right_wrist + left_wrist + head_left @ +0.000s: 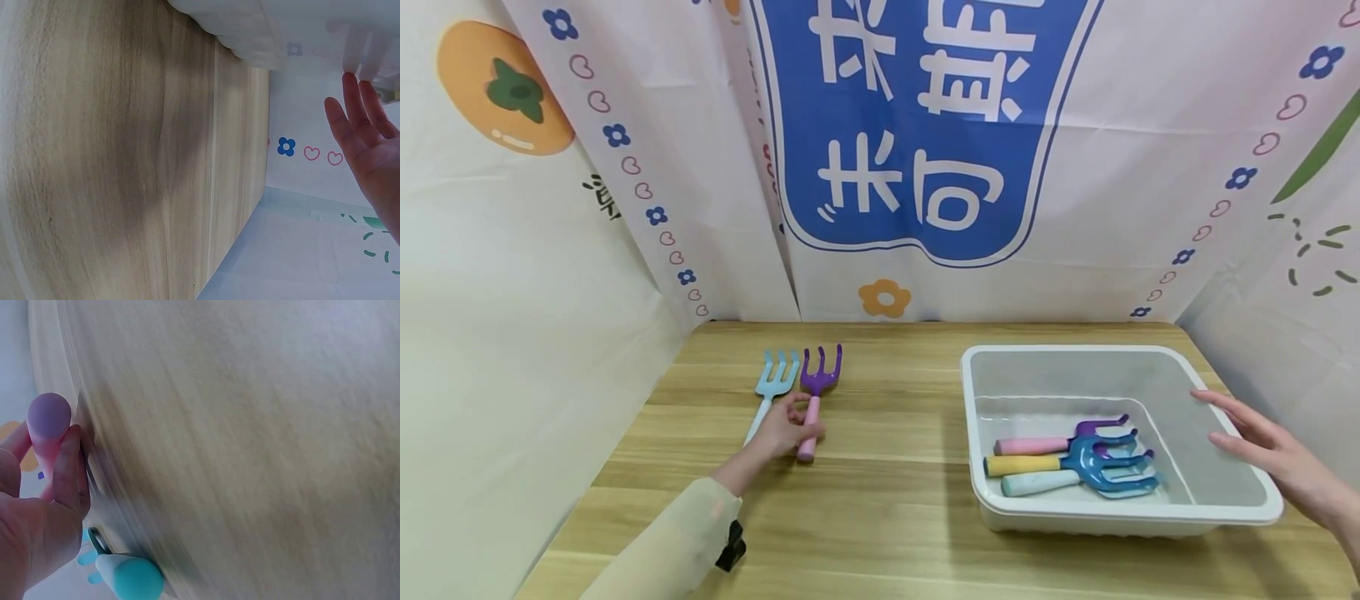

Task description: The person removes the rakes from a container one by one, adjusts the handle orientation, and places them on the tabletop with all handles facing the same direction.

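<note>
My left hand (778,427) pinches the pink handle of a small garden rake (809,429) with purple prongs pointing away, at the left of the table. Just left of it lies a light blue hand rake (776,382), its handle partly hidden by my hand and wrist. In the left wrist view, thumb and fingers (67,469) close around the pink handle, above the teal handle end (139,579). At the right, my right hand (1273,442) touches the rim of a white basin (1045,375) with extended fingers. Several rakes lie inside, including a yellow-handled blue one (1093,462).
A wooden table (887,500) stretches between the rakes and the basin. Printed white cloth (1112,208) hangs behind and at both sides. The pink-handled rake (1033,447) and pale-handled rake (1041,482) in the basin partly overlap the blue one.
</note>
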Motion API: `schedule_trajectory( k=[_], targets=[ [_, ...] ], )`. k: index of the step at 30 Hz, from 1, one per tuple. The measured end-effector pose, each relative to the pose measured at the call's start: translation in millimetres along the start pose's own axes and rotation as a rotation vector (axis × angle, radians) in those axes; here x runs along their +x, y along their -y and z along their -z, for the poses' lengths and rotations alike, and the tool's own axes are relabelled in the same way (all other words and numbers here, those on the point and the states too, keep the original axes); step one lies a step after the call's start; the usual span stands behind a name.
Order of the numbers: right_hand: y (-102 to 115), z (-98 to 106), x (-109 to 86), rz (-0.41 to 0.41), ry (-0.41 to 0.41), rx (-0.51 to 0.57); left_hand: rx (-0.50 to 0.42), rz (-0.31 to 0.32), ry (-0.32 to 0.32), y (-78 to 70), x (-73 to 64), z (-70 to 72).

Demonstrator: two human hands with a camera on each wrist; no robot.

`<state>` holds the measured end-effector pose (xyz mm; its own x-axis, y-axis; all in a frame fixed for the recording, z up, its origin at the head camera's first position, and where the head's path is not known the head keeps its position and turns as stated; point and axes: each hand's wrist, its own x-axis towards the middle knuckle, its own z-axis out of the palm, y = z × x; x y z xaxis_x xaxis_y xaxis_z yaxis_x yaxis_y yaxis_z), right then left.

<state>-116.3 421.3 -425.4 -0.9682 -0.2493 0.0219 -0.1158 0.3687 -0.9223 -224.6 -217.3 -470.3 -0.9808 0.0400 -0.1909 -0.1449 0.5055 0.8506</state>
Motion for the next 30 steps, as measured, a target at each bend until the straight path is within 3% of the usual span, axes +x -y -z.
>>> schedule_trajectory(
  k=[8,25,30],
  targets=[
    [-0.4,0.4,0.1,-0.019,0.001,0.034,0.048,0.015,-0.015,-2.6,-0.2,-1.0],
    [0.0,-0.6,0.0,0.008,-0.001,0.023,0.205,-0.043,-0.041,-6.4,-4.4,-5.3],
    [-0.1,-1.1,-0.4,0.014,0.003,0.029,0.214,-0.039,-0.043,-6.0,-5.7,-6.5]
  ],
)
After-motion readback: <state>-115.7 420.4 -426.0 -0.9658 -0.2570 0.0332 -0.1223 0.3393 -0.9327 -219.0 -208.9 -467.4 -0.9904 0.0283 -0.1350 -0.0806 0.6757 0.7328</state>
